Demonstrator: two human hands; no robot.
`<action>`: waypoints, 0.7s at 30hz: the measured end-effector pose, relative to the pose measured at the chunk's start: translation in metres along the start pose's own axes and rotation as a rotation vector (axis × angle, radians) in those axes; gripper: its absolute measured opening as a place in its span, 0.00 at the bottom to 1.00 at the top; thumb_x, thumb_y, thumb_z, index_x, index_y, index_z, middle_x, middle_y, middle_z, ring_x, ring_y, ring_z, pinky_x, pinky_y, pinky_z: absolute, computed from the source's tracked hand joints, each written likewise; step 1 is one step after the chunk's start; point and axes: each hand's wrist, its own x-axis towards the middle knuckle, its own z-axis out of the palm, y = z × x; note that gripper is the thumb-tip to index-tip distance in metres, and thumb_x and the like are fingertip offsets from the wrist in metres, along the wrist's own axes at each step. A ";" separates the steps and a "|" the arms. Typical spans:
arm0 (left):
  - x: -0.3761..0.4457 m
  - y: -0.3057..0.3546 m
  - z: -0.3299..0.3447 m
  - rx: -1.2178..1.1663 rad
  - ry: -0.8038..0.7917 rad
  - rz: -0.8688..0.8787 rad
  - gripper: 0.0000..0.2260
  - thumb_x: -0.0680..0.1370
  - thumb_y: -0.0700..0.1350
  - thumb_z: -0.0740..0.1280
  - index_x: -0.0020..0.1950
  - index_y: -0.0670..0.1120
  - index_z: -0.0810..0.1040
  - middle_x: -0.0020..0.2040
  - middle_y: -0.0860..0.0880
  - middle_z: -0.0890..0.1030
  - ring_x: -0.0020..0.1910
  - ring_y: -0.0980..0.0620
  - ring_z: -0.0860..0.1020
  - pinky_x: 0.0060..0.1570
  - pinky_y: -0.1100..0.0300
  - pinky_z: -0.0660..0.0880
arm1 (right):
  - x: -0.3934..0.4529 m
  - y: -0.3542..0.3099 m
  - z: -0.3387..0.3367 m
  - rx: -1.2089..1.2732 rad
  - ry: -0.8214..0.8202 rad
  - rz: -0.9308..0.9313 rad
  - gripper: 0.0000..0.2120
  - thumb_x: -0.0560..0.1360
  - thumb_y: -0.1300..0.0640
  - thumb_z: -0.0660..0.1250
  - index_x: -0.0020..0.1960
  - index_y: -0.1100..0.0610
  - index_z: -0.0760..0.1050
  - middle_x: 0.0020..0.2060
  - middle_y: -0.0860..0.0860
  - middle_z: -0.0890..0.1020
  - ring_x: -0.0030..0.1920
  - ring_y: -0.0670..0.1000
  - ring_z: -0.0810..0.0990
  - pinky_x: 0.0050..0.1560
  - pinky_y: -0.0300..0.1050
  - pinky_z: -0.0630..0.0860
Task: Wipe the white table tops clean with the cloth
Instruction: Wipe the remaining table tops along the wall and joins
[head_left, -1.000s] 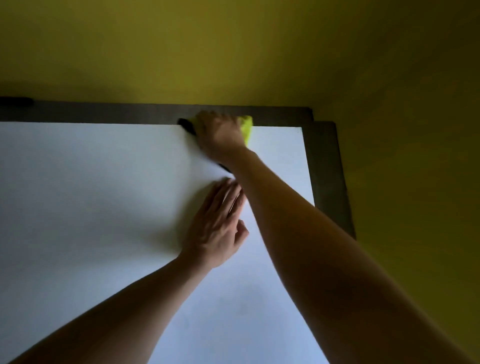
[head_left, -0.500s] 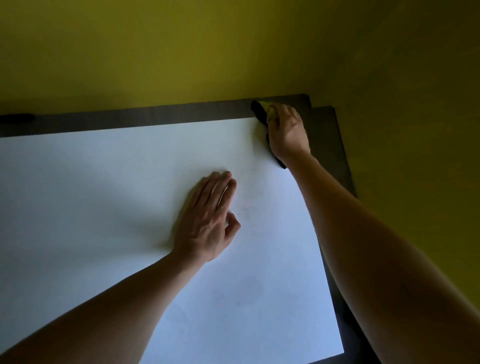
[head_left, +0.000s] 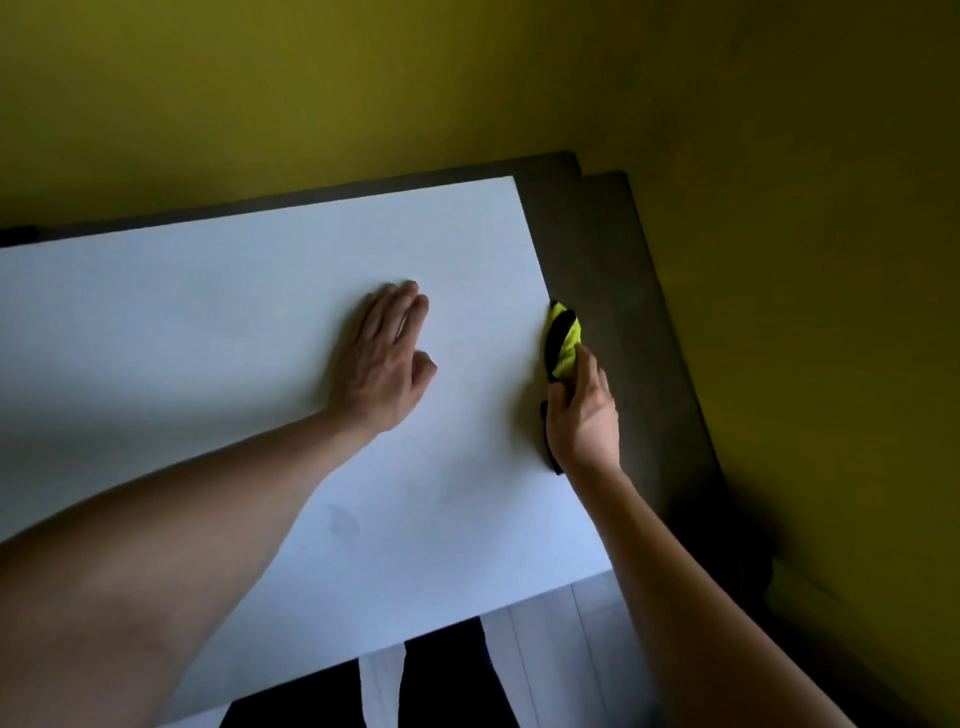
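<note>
Right hand (head_left: 582, 415) grips the cloth (head_left: 563, 340) at the bench's (head_left: 208, 312) right edge.
Cloth's long axis runs along that edge, poking ahead of the fingers; left hand (head_left: 387, 358) lies flat mid-bench, fingers straight, well apart.

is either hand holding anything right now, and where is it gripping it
The right hand grips the yellow and black cloth by its near end, at the white table top's right edge. The left hand rests flat, holding nothing.
</note>
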 end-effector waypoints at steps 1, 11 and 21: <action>0.000 0.001 -0.003 -0.008 -0.020 -0.009 0.30 0.78 0.48 0.55 0.77 0.36 0.69 0.79 0.38 0.68 0.79 0.36 0.65 0.81 0.43 0.58 | -0.014 0.006 -0.003 -0.009 -0.001 0.014 0.26 0.75 0.61 0.60 0.73 0.57 0.68 0.55 0.60 0.77 0.51 0.64 0.77 0.45 0.50 0.71; -0.010 0.034 -0.038 -0.098 -0.265 -0.159 0.26 0.81 0.49 0.62 0.78 0.41 0.67 0.80 0.41 0.65 0.79 0.41 0.64 0.75 0.47 0.62 | -0.083 0.013 -0.037 -0.083 -0.043 0.104 0.27 0.78 0.62 0.61 0.76 0.55 0.61 0.60 0.59 0.76 0.56 0.62 0.75 0.52 0.55 0.75; -0.075 0.101 -0.079 -1.169 -0.306 -0.581 0.28 0.66 0.69 0.71 0.42 0.43 0.80 0.37 0.51 0.81 0.39 0.53 0.79 0.43 0.55 0.72 | -0.126 -0.075 -0.042 0.232 -0.182 -0.312 0.36 0.67 0.71 0.63 0.71 0.48 0.65 0.63 0.39 0.76 0.59 0.49 0.77 0.57 0.52 0.77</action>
